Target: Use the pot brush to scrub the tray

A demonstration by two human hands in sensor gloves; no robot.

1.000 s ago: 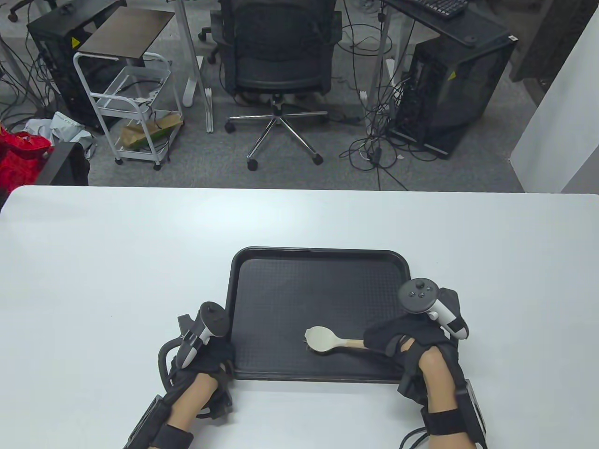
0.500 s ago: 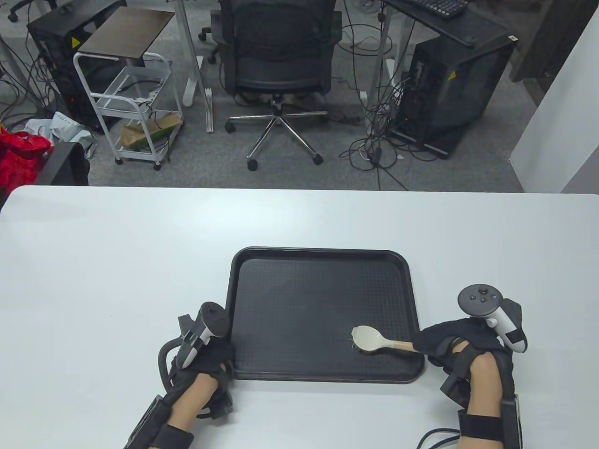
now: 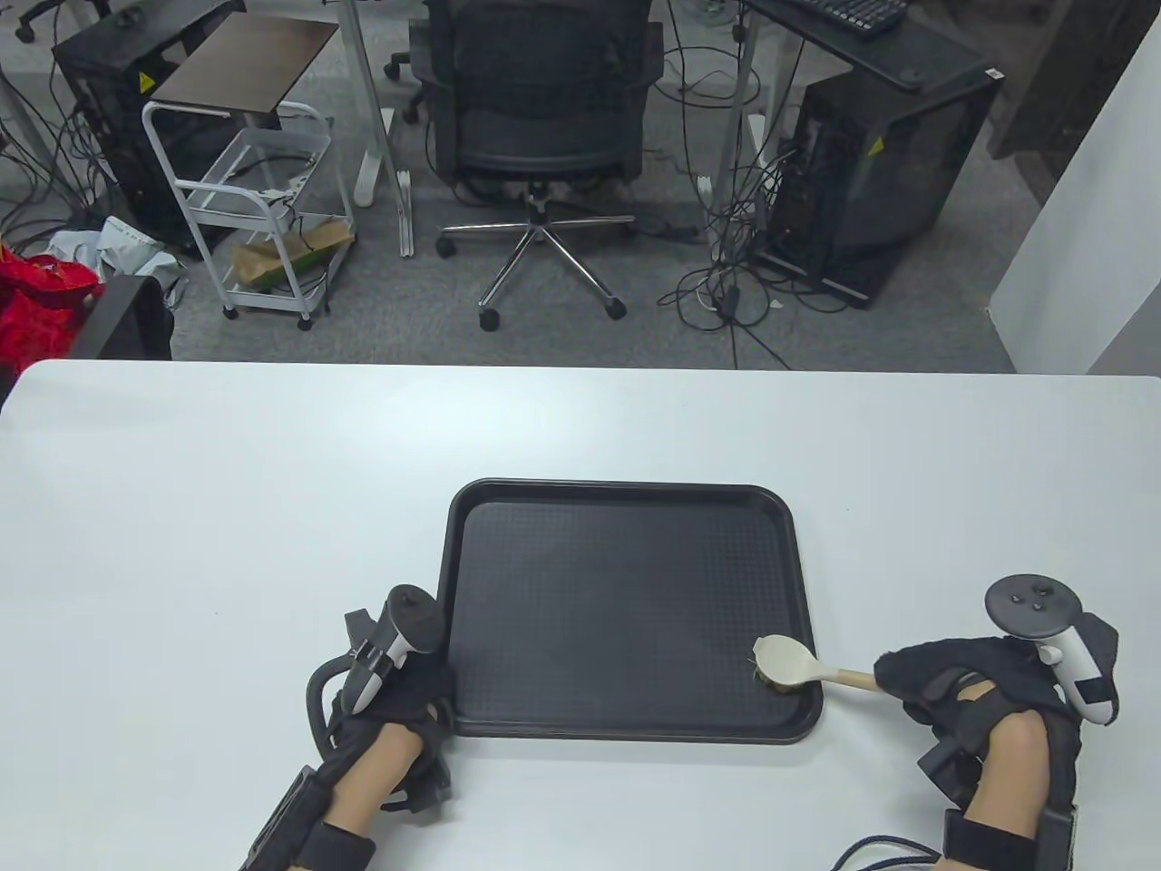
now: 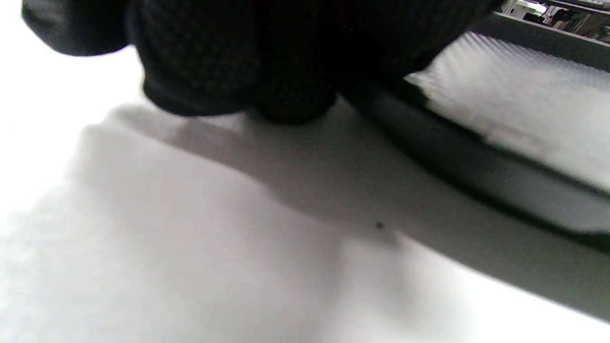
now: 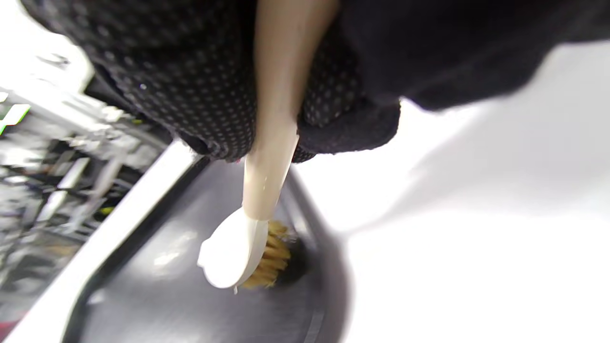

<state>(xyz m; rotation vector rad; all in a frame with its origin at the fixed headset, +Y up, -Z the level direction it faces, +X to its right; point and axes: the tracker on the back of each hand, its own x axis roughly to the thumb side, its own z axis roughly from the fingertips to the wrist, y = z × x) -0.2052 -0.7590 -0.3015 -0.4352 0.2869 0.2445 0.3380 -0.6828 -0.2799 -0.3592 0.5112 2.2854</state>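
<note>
A black tray (image 3: 626, 491) lies on the white table (image 3: 227, 508). My right hand (image 3: 961, 694) is off the tray's right side and grips the pale handle of the pot brush (image 3: 785, 661). The brush head sits bristles down in the tray's near right corner, against the rim. In the right wrist view the brush (image 5: 238, 255) shows tan bristles on the tray floor (image 5: 190, 295), with my fingers (image 5: 190, 71) wrapped round the handle. My left hand (image 3: 408, 694) holds the tray's near left corner. Its curled fingers (image 4: 248, 71) meet the tray rim (image 4: 476, 162).
Beyond the table's far edge stand an office chair (image 3: 540, 100), a white wire cart (image 3: 263, 200) and two computer towers (image 3: 871, 181). Bare white table surrounds the tray on all sides.
My right hand has dragged the brush rightward along the tray's near side, from its middle to the near right corner. The left hand and tray have stayed put.
</note>
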